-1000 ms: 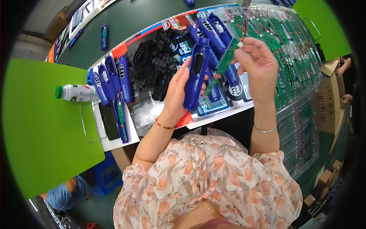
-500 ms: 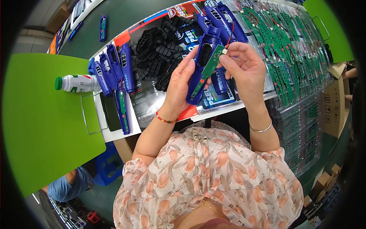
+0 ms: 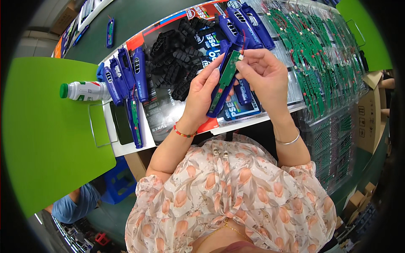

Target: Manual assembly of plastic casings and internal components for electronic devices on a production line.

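My left hand (image 3: 201, 95) is closed round a blue plastic housing (image 3: 215, 110), held tilted above the table's front edge. A long green circuit board (image 3: 227, 75) lies along the housing's hollow and hides most of it. My right hand (image 3: 263, 78) pinches the board's upper end between thumb and fingers, beside a small white connector (image 3: 241, 57) with red and black wires. Just beyond my hands, more blue housings (image 3: 249, 27) lie together. Black ribbed plastic parts (image 3: 171, 63) are heaped left of them.
At the left stand blue housings (image 3: 139, 69), one with a board (image 3: 134, 114) in it, and a white bottle with a green cap (image 3: 84, 91). Stacked clear trays (image 3: 312, 125) of green boards (image 3: 312, 55) fill the right. Green panels (image 3: 50, 126) flank the table.
My right hand has moved left and brought the board over the housing, covering the oval slot that showed before. The left hand still grips the housing.
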Demonstrator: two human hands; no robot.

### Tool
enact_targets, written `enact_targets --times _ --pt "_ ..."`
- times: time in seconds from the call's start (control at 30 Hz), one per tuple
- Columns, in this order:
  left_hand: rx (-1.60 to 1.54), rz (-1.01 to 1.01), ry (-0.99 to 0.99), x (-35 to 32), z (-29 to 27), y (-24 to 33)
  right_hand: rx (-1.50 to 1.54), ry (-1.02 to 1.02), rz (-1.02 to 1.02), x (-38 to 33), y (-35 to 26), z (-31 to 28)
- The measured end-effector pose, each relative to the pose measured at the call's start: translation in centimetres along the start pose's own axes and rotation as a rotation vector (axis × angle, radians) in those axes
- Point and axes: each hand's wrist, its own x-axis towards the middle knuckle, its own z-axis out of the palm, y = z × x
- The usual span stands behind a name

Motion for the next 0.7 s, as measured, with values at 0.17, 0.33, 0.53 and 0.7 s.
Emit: enact_targets --times 0.17,0.33,0.53,0.7 --pt "0.194 0.103 -0.004 -0.5 0.2 -0.3 -0.348 0.093 -0.205 0.4 0.8 0.3" --pt "0.328 0.181 0.062 -0.1 0.4 -0.3 -0.387 0.117 -0.184 -0.6 0.5 1.9" --pt "0.283 0.18 0.08 -0.2 0.6 0.5 -0.129 0.127 -0.04 -0.2 0.3 2.3" --pt "0.198 0.126 0.101 -0.4 0.2 1.3 -0.081 0.072 -0.018 0.0 -0.1 2.9"
